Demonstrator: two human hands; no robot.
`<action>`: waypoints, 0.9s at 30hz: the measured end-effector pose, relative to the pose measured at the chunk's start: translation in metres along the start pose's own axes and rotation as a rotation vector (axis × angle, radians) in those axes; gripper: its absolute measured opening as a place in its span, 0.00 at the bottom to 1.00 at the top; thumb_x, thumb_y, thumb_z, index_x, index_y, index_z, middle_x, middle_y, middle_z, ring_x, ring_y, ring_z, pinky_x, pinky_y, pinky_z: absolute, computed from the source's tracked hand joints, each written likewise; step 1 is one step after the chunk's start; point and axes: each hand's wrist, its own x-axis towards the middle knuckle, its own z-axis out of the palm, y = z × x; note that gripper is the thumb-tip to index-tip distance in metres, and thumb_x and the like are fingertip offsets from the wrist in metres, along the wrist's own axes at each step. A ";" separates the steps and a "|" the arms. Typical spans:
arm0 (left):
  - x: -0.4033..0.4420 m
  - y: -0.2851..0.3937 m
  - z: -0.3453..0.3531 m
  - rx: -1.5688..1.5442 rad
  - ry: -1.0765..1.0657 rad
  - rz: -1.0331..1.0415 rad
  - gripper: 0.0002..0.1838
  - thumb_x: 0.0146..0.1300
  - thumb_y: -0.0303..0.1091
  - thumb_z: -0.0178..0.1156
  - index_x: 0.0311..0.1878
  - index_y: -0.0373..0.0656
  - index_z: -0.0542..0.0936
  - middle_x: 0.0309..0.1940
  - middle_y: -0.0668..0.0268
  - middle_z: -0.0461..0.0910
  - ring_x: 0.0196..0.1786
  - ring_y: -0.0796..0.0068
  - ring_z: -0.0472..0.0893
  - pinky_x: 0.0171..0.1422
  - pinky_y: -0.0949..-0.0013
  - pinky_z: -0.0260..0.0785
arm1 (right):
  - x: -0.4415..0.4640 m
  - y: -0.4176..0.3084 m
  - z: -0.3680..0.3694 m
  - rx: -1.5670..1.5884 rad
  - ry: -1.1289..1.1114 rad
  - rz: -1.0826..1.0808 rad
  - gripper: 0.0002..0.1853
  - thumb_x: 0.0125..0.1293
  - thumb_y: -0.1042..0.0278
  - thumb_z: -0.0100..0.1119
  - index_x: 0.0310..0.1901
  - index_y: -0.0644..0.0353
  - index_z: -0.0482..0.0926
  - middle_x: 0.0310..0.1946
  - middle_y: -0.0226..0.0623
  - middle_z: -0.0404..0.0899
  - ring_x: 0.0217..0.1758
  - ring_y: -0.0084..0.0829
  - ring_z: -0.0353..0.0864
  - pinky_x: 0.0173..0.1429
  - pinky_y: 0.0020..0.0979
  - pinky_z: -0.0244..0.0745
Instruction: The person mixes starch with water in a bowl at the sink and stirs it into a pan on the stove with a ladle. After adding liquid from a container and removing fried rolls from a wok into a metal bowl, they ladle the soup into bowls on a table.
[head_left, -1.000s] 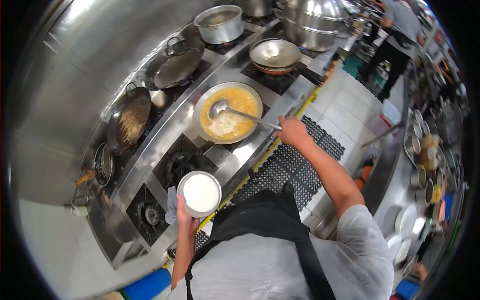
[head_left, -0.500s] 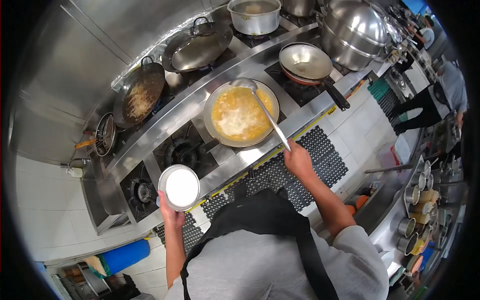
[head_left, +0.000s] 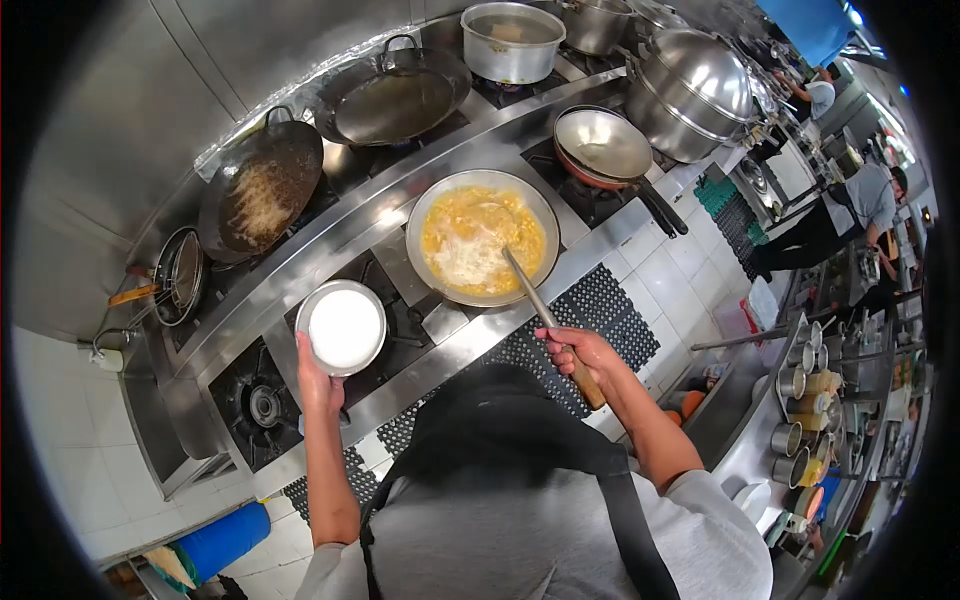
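And there was the right hand (head_left: 585,355), fingers wrapped round the wooden grip of a long-handled utensil (head_left: 528,285), its head out of sight in the yellow, lumpy mixture (head_left: 490,215). The wide pan (head_left: 414,245) sat near the bench's (head_left: 470,345) front edge, 1 stretch of mixture streaked pale. Over on the left, the left hand (head_left: 318,378) gripped a bowl (head_left: 303,310) of white contents (head_left: 346,329) by its side, aloft beside a burner (head_left: 400,318). Danger spots? A hard drag on the utensil could have slopped mixture over the rim or pulled the pan frontward; a tilting wrist could have spilled white onto the burner, with just 1 hand supporting that bowl.
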 end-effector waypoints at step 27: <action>0.091 0.005 0.111 0.175 -0.119 -0.107 0.32 0.74 0.72 0.43 0.57 0.56 0.79 0.40 0.74 0.85 0.35 0.79 0.79 0.38 0.71 0.68 | -0.070 0.011 0.043 -0.178 0.140 -0.122 0.12 0.76 0.66 0.58 0.53 0.66 0.80 0.28 0.24 0.71 0.21 0.16 0.67 0.23 0.22 0.67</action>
